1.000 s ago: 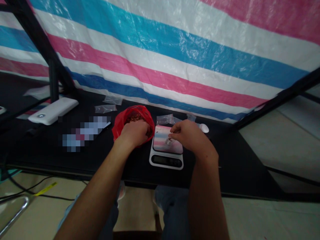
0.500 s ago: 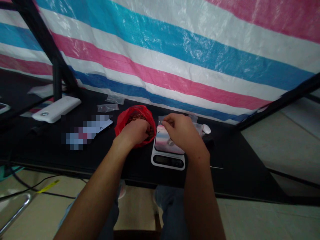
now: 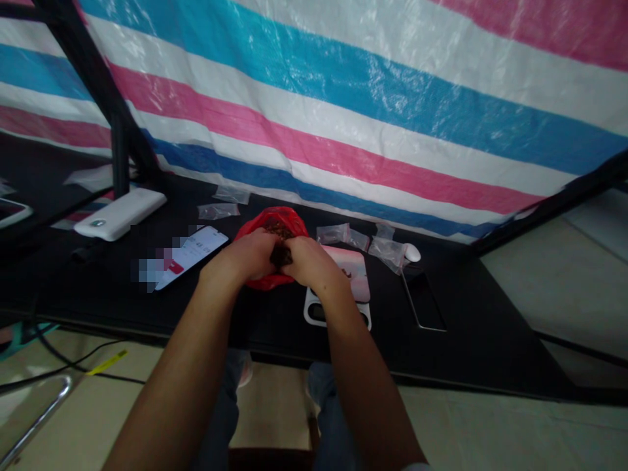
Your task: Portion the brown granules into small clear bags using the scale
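Note:
A red plastic bag (image 3: 282, 216) with its mouth spread wide stands on the black table, holding many small reddish-brown dried pieces (image 3: 280, 230). My left hand (image 3: 254, 254) reaches over its near left rim, fingers bent together down at the pieces. From the right, my right hand (image 3: 309, 260) comes in with its fingers curled toward the left one. Whatever the fingertips pinch is hidden. A white kitchen scale (image 3: 314, 313) is just right of the bag, partly under my right forearm. On its shiny, reflective plate (image 3: 360, 278) lie a few dark brown bits.
Small clear zip bags (image 3: 387, 250) lie behind and right of the scale, beside a white round object (image 3: 412, 253) and a dark phone (image 3: 422, 297). To the left are a lit phone (image 3: 193, 255), a white power bank (image 3: 122, 214) and more clear bags (image 3: 218, 210). A striped sheet (image 3: 343, 144) hangs behind.
My right hand has moved left from over the scale to the red bag, uncovering the plate and the dark phone. My left hand stays at the bag, drawn slightly left.

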The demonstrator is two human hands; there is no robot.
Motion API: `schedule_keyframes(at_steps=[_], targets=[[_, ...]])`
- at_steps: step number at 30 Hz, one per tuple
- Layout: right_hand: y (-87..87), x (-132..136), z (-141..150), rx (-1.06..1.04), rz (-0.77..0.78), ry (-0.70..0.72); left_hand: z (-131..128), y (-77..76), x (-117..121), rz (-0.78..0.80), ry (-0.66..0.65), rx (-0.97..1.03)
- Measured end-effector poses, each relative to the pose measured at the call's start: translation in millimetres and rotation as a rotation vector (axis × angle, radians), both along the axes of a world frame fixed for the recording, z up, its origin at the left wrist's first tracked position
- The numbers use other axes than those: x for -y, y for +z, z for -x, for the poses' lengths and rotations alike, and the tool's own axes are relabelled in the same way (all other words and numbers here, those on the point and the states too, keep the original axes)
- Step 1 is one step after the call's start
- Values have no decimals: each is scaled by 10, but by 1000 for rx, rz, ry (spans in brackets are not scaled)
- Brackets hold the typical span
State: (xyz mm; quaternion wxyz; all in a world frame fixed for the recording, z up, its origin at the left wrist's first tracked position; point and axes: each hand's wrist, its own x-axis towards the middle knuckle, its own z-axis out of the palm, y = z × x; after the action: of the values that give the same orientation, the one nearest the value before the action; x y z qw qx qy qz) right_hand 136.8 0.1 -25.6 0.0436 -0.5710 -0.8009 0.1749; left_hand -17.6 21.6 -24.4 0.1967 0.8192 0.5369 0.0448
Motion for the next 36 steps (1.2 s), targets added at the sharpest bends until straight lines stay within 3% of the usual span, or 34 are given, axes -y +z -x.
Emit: schedule_keyframes(at_steps=[5,15,27,31,36], targets=[[27,-10,12,-19,22,-8,58,-45,-88,33,-26,6],[-49,-15,5,-151,-56,-10,28,8,-84,19,-37,-33],[-68,-57,-47,-95,-46,-46,142,-30,-142,-45,-19,-23],[48,-22,-113,-139,-79,-54,125,-22,-152,-47,-35,-47],[351,152,-408,-270,-151,-124,123,-19,-159,-45,-14,-70]])
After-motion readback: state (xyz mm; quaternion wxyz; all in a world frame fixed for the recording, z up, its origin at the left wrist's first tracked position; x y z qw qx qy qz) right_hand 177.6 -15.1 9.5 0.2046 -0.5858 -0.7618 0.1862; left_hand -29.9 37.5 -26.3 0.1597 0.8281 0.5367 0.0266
